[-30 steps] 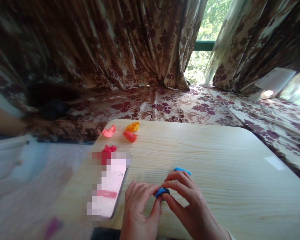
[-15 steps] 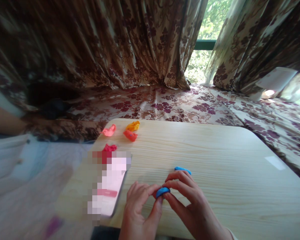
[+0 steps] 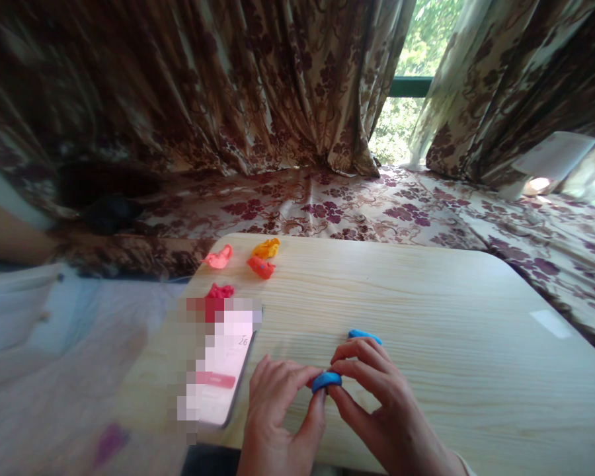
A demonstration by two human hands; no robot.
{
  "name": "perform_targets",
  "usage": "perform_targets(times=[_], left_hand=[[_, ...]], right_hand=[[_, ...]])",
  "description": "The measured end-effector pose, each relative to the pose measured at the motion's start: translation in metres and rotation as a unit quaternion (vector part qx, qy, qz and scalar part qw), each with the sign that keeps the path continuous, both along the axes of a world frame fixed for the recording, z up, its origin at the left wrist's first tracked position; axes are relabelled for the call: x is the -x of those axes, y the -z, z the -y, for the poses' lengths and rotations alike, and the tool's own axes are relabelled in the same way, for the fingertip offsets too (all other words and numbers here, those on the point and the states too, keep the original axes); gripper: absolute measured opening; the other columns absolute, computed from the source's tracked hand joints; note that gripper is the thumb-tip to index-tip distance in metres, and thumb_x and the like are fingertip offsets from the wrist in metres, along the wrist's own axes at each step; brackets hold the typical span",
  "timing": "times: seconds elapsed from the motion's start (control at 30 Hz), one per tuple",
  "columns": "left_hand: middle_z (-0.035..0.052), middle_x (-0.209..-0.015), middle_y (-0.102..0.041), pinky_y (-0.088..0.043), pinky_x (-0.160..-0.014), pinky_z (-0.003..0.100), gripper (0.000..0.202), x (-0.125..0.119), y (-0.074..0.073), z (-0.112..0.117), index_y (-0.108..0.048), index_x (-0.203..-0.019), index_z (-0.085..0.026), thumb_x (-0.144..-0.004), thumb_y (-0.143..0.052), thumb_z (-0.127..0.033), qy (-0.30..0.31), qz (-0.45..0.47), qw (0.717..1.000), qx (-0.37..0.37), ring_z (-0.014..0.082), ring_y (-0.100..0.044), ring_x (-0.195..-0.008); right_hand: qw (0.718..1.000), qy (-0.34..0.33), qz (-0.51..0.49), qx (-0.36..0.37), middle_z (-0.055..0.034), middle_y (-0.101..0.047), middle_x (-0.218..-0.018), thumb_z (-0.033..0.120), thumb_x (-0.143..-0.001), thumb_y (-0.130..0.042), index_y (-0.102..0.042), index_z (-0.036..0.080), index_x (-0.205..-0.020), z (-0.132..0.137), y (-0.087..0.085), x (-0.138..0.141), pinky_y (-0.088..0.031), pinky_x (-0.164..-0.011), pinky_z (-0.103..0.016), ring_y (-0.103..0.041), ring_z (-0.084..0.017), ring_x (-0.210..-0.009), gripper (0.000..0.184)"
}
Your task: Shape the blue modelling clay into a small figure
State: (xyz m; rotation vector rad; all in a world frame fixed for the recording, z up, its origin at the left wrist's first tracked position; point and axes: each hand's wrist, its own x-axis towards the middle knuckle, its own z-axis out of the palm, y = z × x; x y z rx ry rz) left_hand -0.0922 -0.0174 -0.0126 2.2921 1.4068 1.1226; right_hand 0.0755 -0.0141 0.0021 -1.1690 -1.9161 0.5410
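"Grip?"
"Closed: the left hand and right hand pinch one smooth, curved blue piece between them, over the woodgrain table."
"Farther off?"
"A rounded blue strip past the right hand, a crumpled red scrap, then pleated floral curtains."

Bright window, left apparently blurry
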Motion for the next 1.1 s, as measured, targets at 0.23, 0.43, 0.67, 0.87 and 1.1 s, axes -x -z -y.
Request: perform_targets(times=[0.23, 0.43, 0.67, 0.87, 1.1], left_hand=[[-0.0019, -0.089, -0.070, -0.047, -0.093, 0.040, 0.026, 0.0000, 0.0033, -0.0007, -0.057, -0.104, -0.027, -0.080, -0.058, -0.018, -0.019, 0.003, 1.000, 0.001, 0.0163, -0.066, -0.085], [-0.0016, -0.080, -0.069, -0.049, -0.089, 0.040, 0.013, 0.0003, 0.0018, -0.0028, -0.061, -0.091, -0.026, -0.079, -0.059, -0.020, -0.003, 0.002, 1.000, 0.015, 0.0164, -0.066, -0.077], [-0.0007, -0.089, -0.071, -0.049, -0.092, 0.041, 0.018, -0.0012, 0.0017, -0.0013, -0.062, -0.098, -0.026, -0.080, -0.058, -0.023, -0.028, 0.018, 0.999, 0.035, 0.0180, -0.068, -0.084], [-0.0014, -0.085, -0.071, -0.047, -0.093, 0.044, 0.016, -0.0012, 0.0047, -0.0018, -0.062, -0.095, -0.027, -0.081, -0.059, -0.023, 0.000, 0.010, 1.000, 0.026, 0.0167, -0.067, -0.079], [-0.0006, -0.085, -0.071, -0.045, -0.094, 0.042, 0.015, -0.0010, 0.0008, -0.0026, -0.062, -0.095, -0.026, -0.080, -0.060, -0.022, -0.017, 0.017, 1.000, 0.019, 0.0171, -0.066, -0.082]], right_hand=[[1.000, 0.005, 0.001, -0.001, -0.0017, -0.059, -0.089, 0.014, -0.083, -0.061, -0.059, 0.023, -0.089, -0.0017, 0.0026, 0.0013, -0.042, -0.081, -0.034, -0.054, -0.017, -0.086, 0.011], [1.000, 0.007, 0.011, -0.005, -0.0020, -0.060, -0.087, 0.015, -0.086, -0.057, -0.061, 0.023, -0.086, -0.0021, 0.0008, 0.0021, -0.043, -0.078, -0.034, -0.055, -0.017, -0.084, 0.009], [1.000, 0.006, 0.009, -0.007, -0.0029, -0.061, -0.089, 0.017, -0.087, -0.057, -0.063, 0.025, -0.097, -0.0023, 0.0006, 0.0011, -0.044, -0.078, -0.035, -0.055, -0.018, -0.086, 0.014], [1.000, 0.010, 0.001, -0.004, -0.0024, -0.060, -0.090, 0.015, -0.085, -0.059, -0.061, 0.025, -0.094, -0.0013, 0.0028, -0.0009, -0.044, -0.080, -0.035, -0.054, -0.018, -0.087, 0.013], [1.000, 0.010, -0.009, -0.011, -0.0024, -0.061, -0.084, 0.015, -0.085, -0.059, -0.060, 0.023, -0.087, -0.0032, 0.0019, -0.0008, -0.044, -0.077, -0.035, -0.055, -0.017, -0.082, 0.008]])
